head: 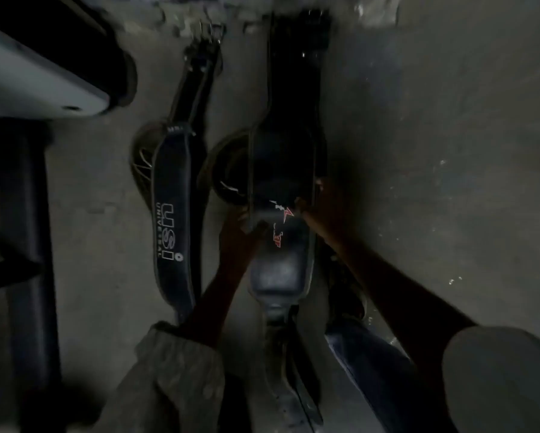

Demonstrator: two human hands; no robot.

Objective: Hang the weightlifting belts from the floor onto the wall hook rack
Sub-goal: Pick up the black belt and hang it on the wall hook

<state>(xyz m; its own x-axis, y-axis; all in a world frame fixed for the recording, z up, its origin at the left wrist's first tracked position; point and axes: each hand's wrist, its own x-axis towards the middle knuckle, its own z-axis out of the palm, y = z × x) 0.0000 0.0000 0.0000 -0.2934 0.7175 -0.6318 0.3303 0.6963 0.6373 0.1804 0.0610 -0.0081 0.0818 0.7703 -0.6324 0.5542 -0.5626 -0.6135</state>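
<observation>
Two dark weightlifting belts lie lengthwise on the dim concrete floor. The left belt (171, 214) carries white "USI UNIVERSAL" lettering, and its buckle end points away from me. The right belt (281, 145) is wider, with a red and white logo near its middle. My left hand (240, 235) grips that wider belt's left edge. My right hand (320, 210) holds its right edge at the same height. No wall hook rack is in view.
A white-edged bench or machine part (40, 79) with a dark frame (28, 214) stands at the left. My shoe and jeans leg (349, 307) sit just right of the wider belt. Bare concrete floor (434, 135) spreads to the right.
</observation>
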